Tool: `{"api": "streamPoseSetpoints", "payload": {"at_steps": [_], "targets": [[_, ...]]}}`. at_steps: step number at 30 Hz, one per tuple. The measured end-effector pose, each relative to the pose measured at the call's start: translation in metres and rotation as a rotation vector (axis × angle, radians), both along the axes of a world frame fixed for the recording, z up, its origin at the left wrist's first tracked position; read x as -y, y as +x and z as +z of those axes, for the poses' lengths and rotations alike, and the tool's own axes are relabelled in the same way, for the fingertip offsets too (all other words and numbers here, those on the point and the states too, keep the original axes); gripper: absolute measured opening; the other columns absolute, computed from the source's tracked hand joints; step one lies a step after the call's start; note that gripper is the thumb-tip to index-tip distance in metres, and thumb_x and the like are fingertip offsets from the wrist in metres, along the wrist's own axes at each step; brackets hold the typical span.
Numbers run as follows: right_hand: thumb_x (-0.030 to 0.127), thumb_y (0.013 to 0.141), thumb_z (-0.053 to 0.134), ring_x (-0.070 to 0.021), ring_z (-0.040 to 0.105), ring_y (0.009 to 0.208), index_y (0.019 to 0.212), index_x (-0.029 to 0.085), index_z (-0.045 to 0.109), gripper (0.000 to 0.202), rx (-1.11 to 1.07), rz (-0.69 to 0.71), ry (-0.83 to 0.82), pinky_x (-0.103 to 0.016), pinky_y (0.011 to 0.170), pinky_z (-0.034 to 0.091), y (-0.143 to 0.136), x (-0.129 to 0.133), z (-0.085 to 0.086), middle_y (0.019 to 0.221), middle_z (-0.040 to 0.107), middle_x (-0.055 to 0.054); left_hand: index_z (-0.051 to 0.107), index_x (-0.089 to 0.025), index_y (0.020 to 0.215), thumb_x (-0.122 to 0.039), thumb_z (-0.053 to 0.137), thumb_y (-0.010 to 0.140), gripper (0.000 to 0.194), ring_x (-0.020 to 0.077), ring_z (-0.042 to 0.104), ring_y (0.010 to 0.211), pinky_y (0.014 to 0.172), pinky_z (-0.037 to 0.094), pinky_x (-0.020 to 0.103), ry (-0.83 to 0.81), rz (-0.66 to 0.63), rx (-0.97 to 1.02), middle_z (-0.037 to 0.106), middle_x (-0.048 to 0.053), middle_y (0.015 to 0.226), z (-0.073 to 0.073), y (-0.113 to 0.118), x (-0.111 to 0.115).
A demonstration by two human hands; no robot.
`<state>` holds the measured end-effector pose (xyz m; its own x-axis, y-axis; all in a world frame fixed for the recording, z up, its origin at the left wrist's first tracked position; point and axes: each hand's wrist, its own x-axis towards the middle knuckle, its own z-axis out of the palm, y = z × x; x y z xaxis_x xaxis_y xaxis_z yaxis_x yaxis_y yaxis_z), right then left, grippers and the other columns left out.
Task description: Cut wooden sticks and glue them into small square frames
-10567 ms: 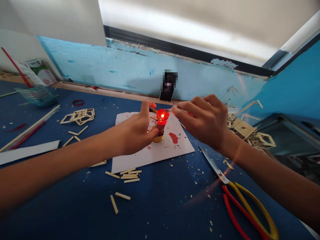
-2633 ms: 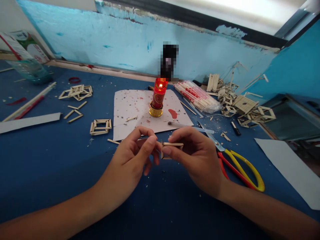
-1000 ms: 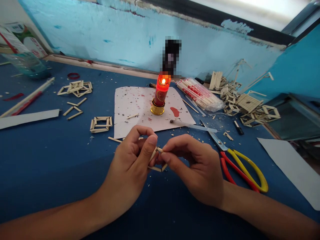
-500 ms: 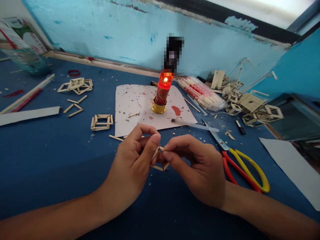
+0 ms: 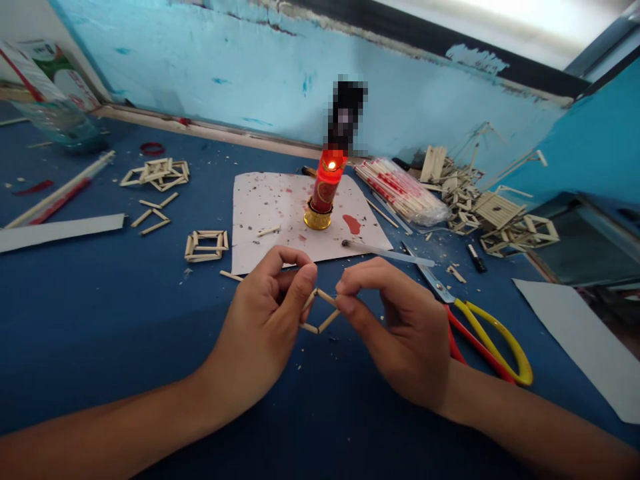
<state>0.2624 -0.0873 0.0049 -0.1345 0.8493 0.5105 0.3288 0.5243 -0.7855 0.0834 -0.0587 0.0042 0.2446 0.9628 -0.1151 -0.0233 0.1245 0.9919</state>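
Between my hands is a small frame of short wooden sticks [image 5: 329, 322], joined at dark-tipped corners. My left hand [image 5: 267, 313] pinches its left side between thumb and fingers, which hide part of it. At the frame's right corner, the thumb and forefinger of my right hand [image 5: 395, 327] are closed on the stick ends. Just beyond the hands, a lit red candle [image 5: 327, 189] in a gold base stands on a stained white sheet [image 5: 260, 200]. A square stick frame [image 5: 206, 246] lies to the left of the sheet.
Red-and-yellow scissors [image 5: 480, 327] lie right of my right hand, with a clear tube [image 5: 395, 253] nearby. Behind are a bag of sticks [image 5: 400, 190] and a stick model [image 5: 500, 210]. More stick pieces [image 5: 157, 173], a paper strip [image 5: 65, 230] and a plastic container [image 5: 65, 127] are on the left.
My right hand has shifted slightly right and up, its fingertips now at the frame's right corner. More of the frame shows between the hands. The view has moved slightly.
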Motion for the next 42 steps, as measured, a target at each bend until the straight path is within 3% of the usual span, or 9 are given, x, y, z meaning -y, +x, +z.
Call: {"api": "streamPoseSetpoints", "payload": {"at_steps": [9,18,21,24,29,32,34,39,42], "targets": [[0.003,0.096,0.067,-0.0158,0.067,0.084,0.101,0.02,0.07,0.019,0.004,0.16,0.065,-0.03,0.077,0.056,0.007,0.003,0.013,0.093,0.07,-0.003,0.059,-0.025,0.099,-0.042,0.066,0.102,0.019,0.01,0.044,0.044,0.039,0.033,0.017,0.073,0.104,-0.162,0.055,-0.01,0.055,0.004,-0.003,-0.009],[0.0,0.089,0.071,-0.017,0.071,0.07,0.11,0.021,0.073,0.03,-0.001,0.407,0.184,-0.031,0.065,0.063,0.023,0.015,0.035,0.09,0.075,-0.005,0.057,-0.025,0.089,-0.038,0.065,0.101,0.02,0.0131,0.052,0.046,0.041,0.037,0.024,0.27,0.302,-0.345,0.059,-0.006,0.058,0.007,-0.017,-0.044],[0.003,0.091,0.071,-0.0194,0.071,0.069,0.115,0.026,0.075,0.033,0.066,0.27,0.23,-0.036,0.061,0.062,0.031,0.019,0.043,0.093,0.078,-0.005,0.056,-0.025,0.089,-0.036,0.064,0.101,0.018,0.014,0.053,0.049,0.045,0.039,0.026,0.312,0.393,-0.377,0.06,-0.004,0.06,0.007,-0.029,-0.061],[0.01,0.094,0.075,-0.0207,0.071,0.075,0.104,0.029,0.078,0.022,0.141,0.012,0.268,-0.036,0.062,0.057,0.039,-0.003,0.056,0.088,0.078,-0.003,0.054,-0.026,0.093,-0.034,0.06,0.103,0.014,0.0154,0.055,0.053,0.048,0.041,0.028,0.384,0.479,-0.418,0.061,-0.003,0.064,0.012,-0.041,-0.083],[0.02,0.093,0.078,-0.0147,0.062,0.064,0.088,0.023,0.077,0.006,0.188,-0.206,0.165,-0.033,0.06,0.049,0.051,-0.097,0.069,0.074,0.071,0.001,0.054,-0.026,0.094,-0.035,0.056,0.105,0.014,0.0214,0.064,0.07,0.065,0.043,0.034,0.59,0.54,-0.611,0.067,0.003,0.078,0.031,-0.044,-0.129],[0.017,0.092,0.074,-0.0132,0.058,0.063,0.084,0.019,0.077,0.009,0.242,-0.251,0.114,-0.033,0.061,0.045,0.059,-0.149,0.061,0.073,0.071,0.0,0.062,-0.024,0.106,-0.035,0.056,0.105,0.012,0.0281,0.068,0.083,0.071,0.038,0.037,0.711,0.499,-0.781,0.07,0.007,0.083,0.036,-0.039,-0.151],[0.015,0.09,0.074,-0.013,0.056,0.062,0.083,0.018,0.077,0.008,0.27,-0.263,0.09,-0.033,0.06,0.043,0.064,-0.167,0.054,0.072,0.071,-0.001,0.065,-0.023,0.111,-0.035,0.056,0.105,0.016,0.0303,0.069,0.084,0.071,0.034,0.037,0.751,0.457,-0.874,0.07,0.007,0.079,0.034,-0.04,-0.158],[0.017,0.085,0.079,-0.0148,0.059,0.062,0.083,0.018,0.08,0.003,0.311,-0.298,0.039,-0.034,0.06,0.042,0.081,-0.169,0.042,0.072,0.075,-0.004,0.068,-0.022,0.106,-0.032,0.062,0.101,0.013,0.0284,0.065,0.077,0.065,0.023,0.035,0.766,0.405,-1.003,0.062,0.002,0.068,0.022,-0.059,-0.154],[0.019,0.085,0.081,-0.0151,0.059,0.061,0.081,0.02,0.081,0.003,0.293,-0.298,0.017,-0.033,0.058,0.041,0.094,-0.156,0.044,0.073,0.075,-0.004,0.068,-0.023,0.102,-0.03,0.065,0.1,0.007,0.0217,0.052,0.065,0.064,0.014,0.035,0.748,0.419,-0.993,0.049,-0.003,0.063,0.032,-0.074,-0.139]]}}
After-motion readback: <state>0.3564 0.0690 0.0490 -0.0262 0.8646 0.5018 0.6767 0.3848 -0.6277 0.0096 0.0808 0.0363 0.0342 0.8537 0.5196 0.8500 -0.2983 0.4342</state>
